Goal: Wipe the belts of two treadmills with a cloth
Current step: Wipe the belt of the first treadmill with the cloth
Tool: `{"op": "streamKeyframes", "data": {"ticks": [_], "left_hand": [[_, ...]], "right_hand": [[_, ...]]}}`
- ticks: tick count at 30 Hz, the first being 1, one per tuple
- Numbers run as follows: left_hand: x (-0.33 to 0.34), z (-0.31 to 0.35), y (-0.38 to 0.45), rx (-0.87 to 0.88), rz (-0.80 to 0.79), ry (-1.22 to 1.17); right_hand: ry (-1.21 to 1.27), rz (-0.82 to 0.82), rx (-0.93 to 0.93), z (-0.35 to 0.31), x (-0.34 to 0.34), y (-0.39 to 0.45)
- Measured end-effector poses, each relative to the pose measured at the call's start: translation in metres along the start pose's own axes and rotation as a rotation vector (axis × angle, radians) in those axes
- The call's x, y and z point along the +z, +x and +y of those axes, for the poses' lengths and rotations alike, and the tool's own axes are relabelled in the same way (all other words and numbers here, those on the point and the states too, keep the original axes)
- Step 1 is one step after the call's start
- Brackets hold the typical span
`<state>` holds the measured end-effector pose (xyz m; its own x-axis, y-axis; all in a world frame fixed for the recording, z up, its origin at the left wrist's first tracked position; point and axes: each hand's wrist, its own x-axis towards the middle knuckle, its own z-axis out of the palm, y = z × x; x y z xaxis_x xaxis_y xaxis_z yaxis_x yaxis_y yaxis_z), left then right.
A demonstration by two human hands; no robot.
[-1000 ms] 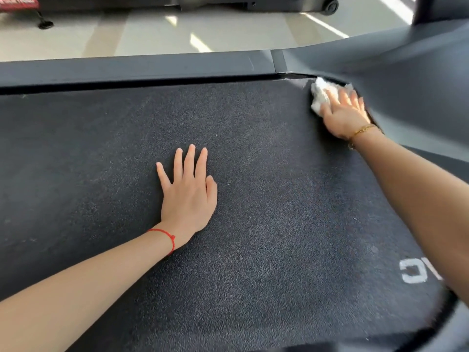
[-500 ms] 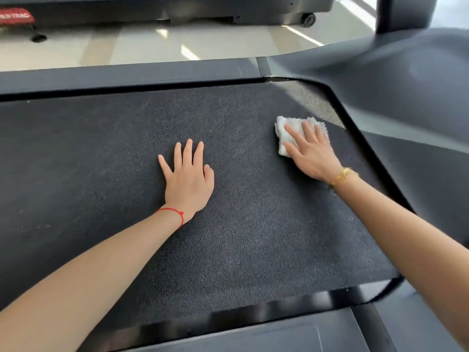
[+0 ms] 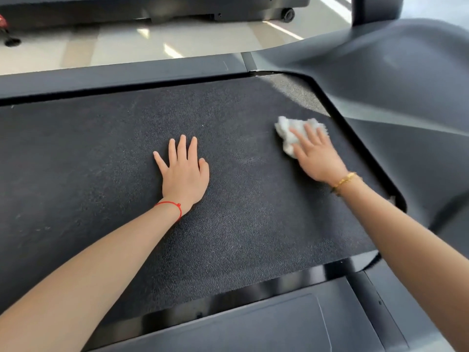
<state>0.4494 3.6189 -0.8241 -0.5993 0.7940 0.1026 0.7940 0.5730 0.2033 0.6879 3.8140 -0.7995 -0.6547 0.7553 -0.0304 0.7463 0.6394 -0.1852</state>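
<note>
A black, rough treadmill belt [image 3: 88, 161] fills the middle of the view. My left hand [image 3: 184, 174] lies flat on it, palm down, fingers apart, a red string on the wrist. To the right, my right hand [image 3: 316, 154] presses a crumpled white cloth [image 3: 288, 134] onto the belt, close to the dark motor cover [image 3: 396, 80]. The cloth sticks out beyond my fingertips on the far left side. A gold bracelet sits on the right wrist.
Dark side rails run along the belt's far edge [image 3: 114, 77] and near edge [image 3: 253, 323]. Beyond the far rail lies a pale tiled floor [image 3: 177, 41], then the base of a second treadmill [image 3: 152, 8] with a small wheel [image 3: 288, 14].
My right hand has dragged the cloth from the belt's far right corner by the motor cover back toward me along the belt. The left hand has stayed planted flat.
</note>
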Motion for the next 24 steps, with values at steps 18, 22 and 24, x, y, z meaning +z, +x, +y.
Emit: {"op": "streamKeyframes", "data": {"ticks": [18,22,24], "left_hand": [[-0.005,0.001,-0.012,0.059,-0.021,-0.027],[-0.005,0.0,-0.021,0.073,-0.032,-0.005],[-0.005,0.001,-0.024,0.075,-0.034,-0.002]], "right_hand": [[0.065,-0.01,0.215,-0.002,0.001,-0.163],[0.09,-0.032,0.362,0.005,-0.007,-0.168],[0.046,-0.027,0.238,-0.017,0.0,-0.181]]}}
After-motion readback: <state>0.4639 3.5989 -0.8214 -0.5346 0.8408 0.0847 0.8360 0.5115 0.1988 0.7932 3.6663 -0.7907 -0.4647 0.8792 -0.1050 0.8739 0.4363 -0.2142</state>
